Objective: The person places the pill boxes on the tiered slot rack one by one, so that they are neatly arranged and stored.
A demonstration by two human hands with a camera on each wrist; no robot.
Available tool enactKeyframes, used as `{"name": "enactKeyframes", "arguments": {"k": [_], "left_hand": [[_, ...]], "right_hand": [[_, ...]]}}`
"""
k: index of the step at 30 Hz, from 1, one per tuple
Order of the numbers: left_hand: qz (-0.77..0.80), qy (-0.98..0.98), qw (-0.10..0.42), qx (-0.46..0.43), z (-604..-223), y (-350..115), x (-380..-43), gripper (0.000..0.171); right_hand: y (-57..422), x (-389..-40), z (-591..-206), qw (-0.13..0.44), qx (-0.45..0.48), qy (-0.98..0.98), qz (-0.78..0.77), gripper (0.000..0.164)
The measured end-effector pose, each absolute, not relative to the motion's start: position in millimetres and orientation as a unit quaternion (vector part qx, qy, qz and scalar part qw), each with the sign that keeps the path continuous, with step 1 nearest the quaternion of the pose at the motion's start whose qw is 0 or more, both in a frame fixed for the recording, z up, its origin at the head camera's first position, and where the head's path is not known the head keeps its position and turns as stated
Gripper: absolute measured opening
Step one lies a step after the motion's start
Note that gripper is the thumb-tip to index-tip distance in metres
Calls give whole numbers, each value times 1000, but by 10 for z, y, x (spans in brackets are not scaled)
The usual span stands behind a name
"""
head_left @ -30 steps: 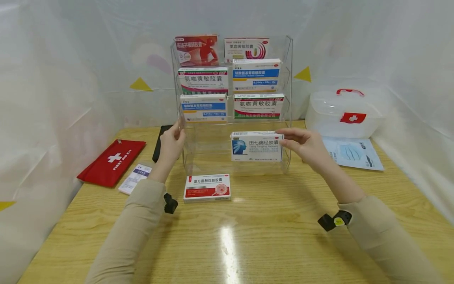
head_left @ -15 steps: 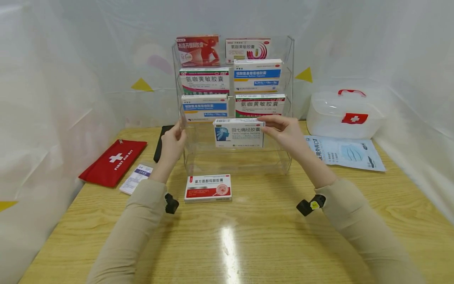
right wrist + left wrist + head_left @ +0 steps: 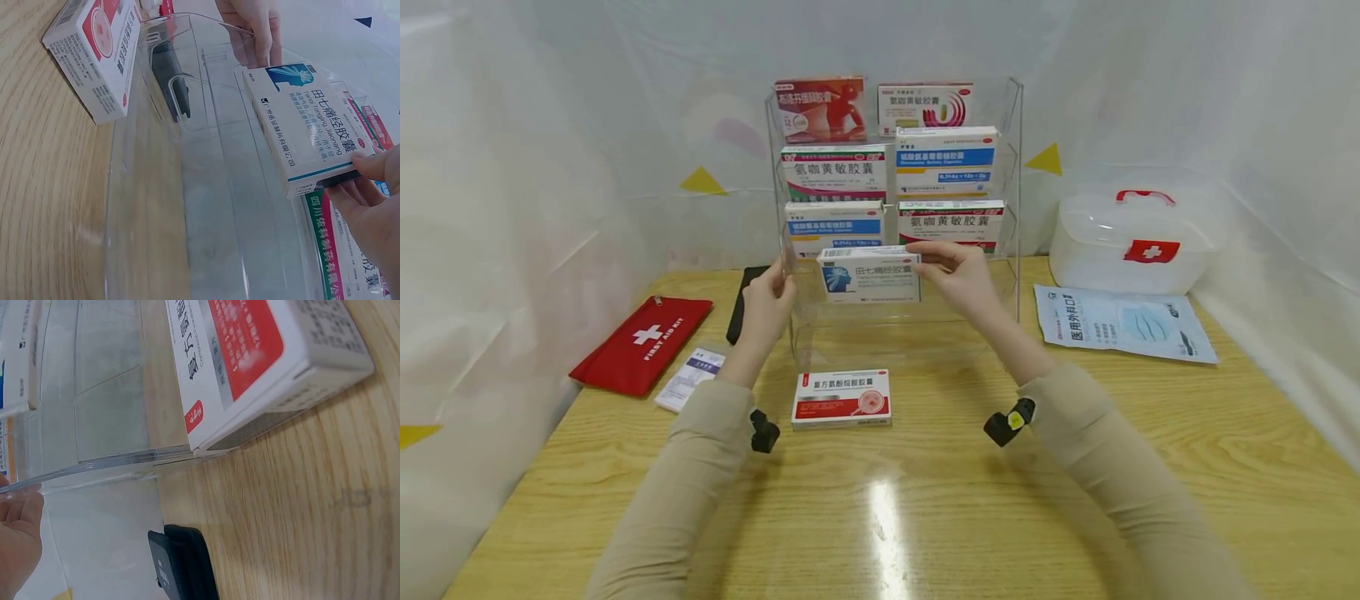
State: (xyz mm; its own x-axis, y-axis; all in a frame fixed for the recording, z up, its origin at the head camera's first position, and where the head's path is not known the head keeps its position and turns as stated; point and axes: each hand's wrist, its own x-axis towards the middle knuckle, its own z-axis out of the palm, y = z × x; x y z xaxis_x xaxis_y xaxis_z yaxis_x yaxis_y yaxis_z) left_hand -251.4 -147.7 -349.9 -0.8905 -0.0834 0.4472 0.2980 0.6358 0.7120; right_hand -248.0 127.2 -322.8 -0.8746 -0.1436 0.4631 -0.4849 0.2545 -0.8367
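Observation:
In the head view my right hand (image 3: 958, 282) pinches the right end of a white medicine box (image 3: 868, 287) with a blue head picture. The box is slightly tilted, in front of the left side of a clear tiered display rack (image 3: 895, 337), just below a blue and white medicine box (image 3: 835, 225). The right wrist view shows thumb and fingers on the end of the held box (image 3: 300, 125). My left hand (image 3: 767, 304) grips the rack's left side edge. A red and white medicine box (image 3: 841, 402) lies on the table before the rack.
Several medicine boxes fill the upper tiers, among them a red box (image 3: 822, 110). A red first aid pouch (image 3: 643, 346), a small white packet (image 3: 691, 379) and a black case (image 3: 743, 304) lie left. Right are a mask packet (image 3: 1123, 325) and a white first aid box (image 3: 1097, 242).
My right hand has carried the white medicine box leftward and slightly up, from the lower right of the rack to its left side. My left hand has stayed at the rack's edge.

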Motion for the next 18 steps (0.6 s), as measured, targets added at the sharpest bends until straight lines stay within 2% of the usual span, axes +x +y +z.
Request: {"name": "enactKeyframes", "arguments": {"k": [18], "left_hand": [[-426, -875, 223, -57, -3519, -1470, -2523, 47]], "right_hand": [[997, -2621, -3404, 145, 221, -740, 618, 26]]}}
